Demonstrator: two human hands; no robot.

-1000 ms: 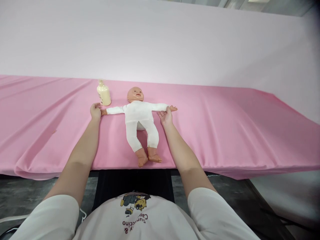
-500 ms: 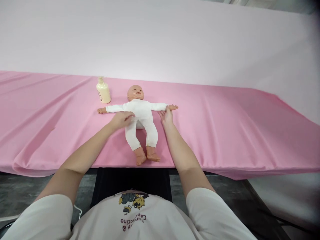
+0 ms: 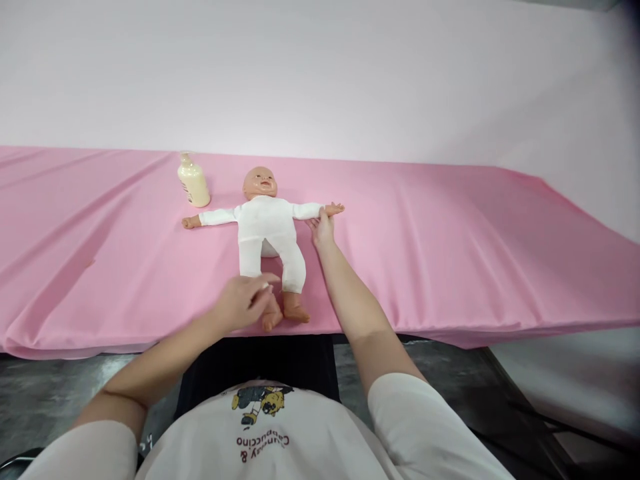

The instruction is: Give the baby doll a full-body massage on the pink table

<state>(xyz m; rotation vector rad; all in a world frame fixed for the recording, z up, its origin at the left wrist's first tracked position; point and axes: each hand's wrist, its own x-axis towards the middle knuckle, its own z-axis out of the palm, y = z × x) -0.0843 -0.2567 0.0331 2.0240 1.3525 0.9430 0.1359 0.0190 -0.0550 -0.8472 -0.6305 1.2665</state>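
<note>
A baby doll (image 3: 267, 219) in a white cloth suit lies on its back with both arms spread and its feet toward me. My right hand (image 3: 323, 227) grips the doll's arm near the wrist, the thumb on top and the fingers reaching underneath. Over the doll's lower leg on the left side hovers my left hand (image 3: 244, 300), slightly blurred. Its index finger is stretched out and the thumb stands apart, with nothing held. That hand hides part of the shin and ankle. Whether it touches the leg I cannot tell.
A cream pump bottle (image 3: 195, 185) stands upright to the left of the doll's head. Pink cloth (image 3: 425, 253) with folds covers the table, its front edge close to my body. A pale wall (image 3: 320, 80) rises behind.
My left hand has moved from the doll's waist down toward its lower leg. My right hand keeps hold of the doll's arm. The whole view has shifted slightly.
</note>
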